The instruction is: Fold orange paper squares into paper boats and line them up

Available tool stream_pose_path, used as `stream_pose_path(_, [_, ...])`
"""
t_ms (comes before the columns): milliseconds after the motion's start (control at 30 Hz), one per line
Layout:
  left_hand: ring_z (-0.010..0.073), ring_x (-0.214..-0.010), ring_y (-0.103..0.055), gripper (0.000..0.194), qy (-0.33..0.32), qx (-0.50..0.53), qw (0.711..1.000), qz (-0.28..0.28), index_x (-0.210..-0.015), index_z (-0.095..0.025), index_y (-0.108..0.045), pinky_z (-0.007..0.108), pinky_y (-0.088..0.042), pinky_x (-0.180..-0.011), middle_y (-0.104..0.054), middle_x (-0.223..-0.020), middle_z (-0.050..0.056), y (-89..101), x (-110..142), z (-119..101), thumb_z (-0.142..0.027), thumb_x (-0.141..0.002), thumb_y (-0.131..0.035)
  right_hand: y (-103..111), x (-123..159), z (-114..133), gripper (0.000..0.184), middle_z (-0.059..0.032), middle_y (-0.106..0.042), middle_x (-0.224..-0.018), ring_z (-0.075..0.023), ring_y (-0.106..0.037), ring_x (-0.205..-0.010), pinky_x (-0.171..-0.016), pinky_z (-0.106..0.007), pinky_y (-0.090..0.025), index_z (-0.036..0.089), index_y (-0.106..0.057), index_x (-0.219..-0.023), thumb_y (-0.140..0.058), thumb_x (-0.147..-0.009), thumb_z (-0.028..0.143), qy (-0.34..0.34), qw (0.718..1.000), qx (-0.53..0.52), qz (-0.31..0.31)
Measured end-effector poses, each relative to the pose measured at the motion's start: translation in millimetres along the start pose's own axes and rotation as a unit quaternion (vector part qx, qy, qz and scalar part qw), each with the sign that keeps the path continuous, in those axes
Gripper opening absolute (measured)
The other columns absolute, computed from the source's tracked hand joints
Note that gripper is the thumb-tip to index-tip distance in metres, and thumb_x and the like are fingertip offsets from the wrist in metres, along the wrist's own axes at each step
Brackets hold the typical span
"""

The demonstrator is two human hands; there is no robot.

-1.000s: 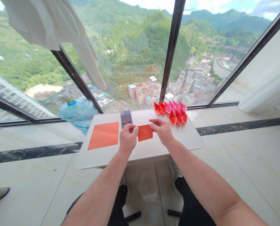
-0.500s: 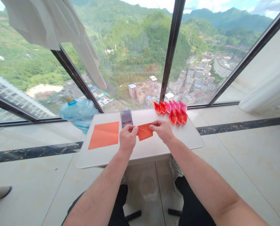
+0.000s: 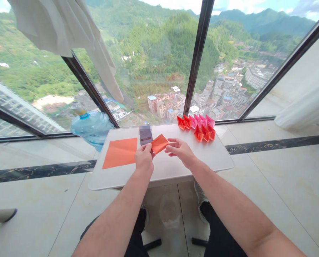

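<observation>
A small folded piece of orange paper (image 3: 159,143) is pinched at its left end between the thumb and fingers of my left hand (image 3: 144,157). It is held tilted above the white table (image 3: 164,173). Just off the paper's right end is my right hand (image 3: 181,151), its fingers apart and nothing in them. Flat on the table, left of my hands, lies a larger orange paper sheet (image 3: 120,152). Behind my left hand a dark phone (image 3: 145,136) rests on the tabletop.
Several folded red and pink paper pieces (image 3: 199,123) stand in rows at the table's back right. A large blue water bottle (image 3: 91,126) is beyond the left back corner. Tall windows rise behind the table, with a pale curtain (image 3: 60,28) at upper left.
My right hand has let go of the folded paper and opened beside it. The paper, still in my left hand, has turned so its right end points up.
</observation>
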State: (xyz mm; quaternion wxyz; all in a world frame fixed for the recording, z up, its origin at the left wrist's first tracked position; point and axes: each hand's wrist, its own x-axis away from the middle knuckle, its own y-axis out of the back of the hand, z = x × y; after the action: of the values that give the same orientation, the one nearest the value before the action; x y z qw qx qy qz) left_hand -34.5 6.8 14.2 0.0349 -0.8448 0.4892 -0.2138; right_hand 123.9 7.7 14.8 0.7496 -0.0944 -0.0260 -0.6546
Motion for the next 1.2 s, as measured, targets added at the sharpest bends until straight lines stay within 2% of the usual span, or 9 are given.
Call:
stream_pose_path(100, [0.0101,-0.062,-0.06,0.015,0.034,0.058,0.997,-0.039,-0.08,-0.016,-0.058,0.023,-0.048,-0.06,-0.063,-0.07,0.0,-3.3,4,3,-0.021,-0.07,-0.068,-16,7,-8,0.086,-0.0099,-0.067,-0.12,-0.0201,-0.071,-0.086,-0.075,-0.036,-0.057,0.025,-0.049,-0.136,-0.086,-0.061,0.043,0.078,0.989,0.11,-0.065])
stream_pose_path(200, [0.0123,-0.063,-0.062,0.014,0.022,0.081,0.995,-0.045,-0.081,-0.016,-0.058,0.026,-0.051,-0.063,-0.063,-0.07,0.0,-9.0,11,6,-0.018,-0.071,-0.067,-31,11,-15,0.096,-0.0079,-0.067,-0.117,-0.0197,-0.069,-0.081,-0.073,-0.036,-0.056,0.027,-0.039,-0.146,-0.084,-0.062,0.04,0.125,0.97,0.195,-0.079])
stream_pose_path(367, [0.0118,-0.066,-0.063,0.012,0.055,0.121,0.991,-0.015,-0.08,-0.015,-0.059,0.026,-0.052,-0.066,-0.066,-0.073,0.002,-17.5,23,11,-0.013,-0.071,-0.066,-40,11,-17,0.078,-0.0072,-0.07,-0.106,-0.019,-0.066,-0.076,-0.073,-0.035,-0.054,0.023,-0.039,-0.147,-0.07,-0.075,0.029,0.161,0.951,0.212,-0.156])
stream_pose_path(533, [0.0087,-0.059,-0.059,0.004,0.126,0.165,0.978,0.025,-0.074,-0.014,-0.06,0.02,-0.048,-0.055,-0.063,-0.067,0.001,-19.7,25,16,-0.01,-0.073,-0.063,-33,6,-19,0.068,-0.008,-0.069,-0.111,-0.0196,-0.066,-0.081,-0.075,-0.034,-0.054,0.023,-0.045,-0.144,-0.059,-0.077,0.02,0.199,0.936,0.219,-0.189])
stream_pose_path(633, [0.0084,-0.056,-0.059,0.007,0.167,0.193,0.965,0.055,-0.071,-0.013,-0.061,0.019,-0.047,-0.053,-0.063,-0.064,0.002,-20.4,27,16,-0.009,-0.077,-0.059,-30,5,-19,0.06,-0.0058,-0.072,-0.102,-0.0208,-0.068,-0.082,-0.079,-0.035,-0.053,0.024,-0.05,-0.14,-0.056,-0.08,0.02,0.207,0.935,0.209,-0.199])
stream_pose_path(833, [0.0071,-0.059,-0.06,0.011,0.191,0.224,0.954,0.062,-0.074,-0.012,-0.064,0.017,-0.049,-0.056,-0.064,-0.067,0.003,-20.3,33,7,-0.007,-0.082,-0.057,-30,7,-12,0.045,-0.0015,-0.073,-0.087,-0.0188,-0.069,-0.073,-0.08,-0.036,-0.054,0.026,-0.058,-0.129,-0.055,-0.084,0.022,0.194,0.956,0.113,-0.191])
stream_pose_path(1000, [0.0079,-0.062,-0.062,0.005,0.113,0.201,0.968,0.095,-0.08,-0.015,-0.063,0.019,-0.05,-0.062,-0.066,-0.072,0.002,-16.0,30,5,-0.011,-0.079,-0.066,-30,3,-6,0.07,-0.0035,-0.074,-0.096,-0.0205,-0.069,-0.086,-0.08,-0.036,-0.055,0.022,-0.049,-0.136,-0.073,-0.07,0.026,0.126,0.988,-0.059,-0.06])
stream_pose_path(1100, [0.0094,-0.07,-0.065,0.015,0.068,0.173,0.974,0.129,-0.085,-0.016,-0.063,0.021,-0.049,-0.064,-0.07,-0.081,0.002,-14.5,30,7,-0.017,-0.075,-0.074,-29,3,-2,0.053,-0.0044,-0.073,-0.094,-0.0197,-0.068,-0.084,-0.077,-0.034,-0.056,0.019,-0.059,-0.119,-0.076,-0.07,0.034,0.106,0.987,-0.103,-0.061])
stream_pose_path(1200, [0.008,-0.067,-0.063,0.021,0.071,0.164,0.977,0.118,-0.084,-0.017,-0.062,0.019,-0.045,-0.06,-0.068,-0.079,0.0,-14.2,32,9,-0.02,-0.072,-0.078,-30,5,3,0.043,-0.0049,-0.073,-0.096,-0.0189,-0.068,-0.085,-0.075,-0.033,-0.056,0.019,-0.063,-0.106,-0.077,-0.071,0.038,0.111,0.986,-0.109,-0.052])
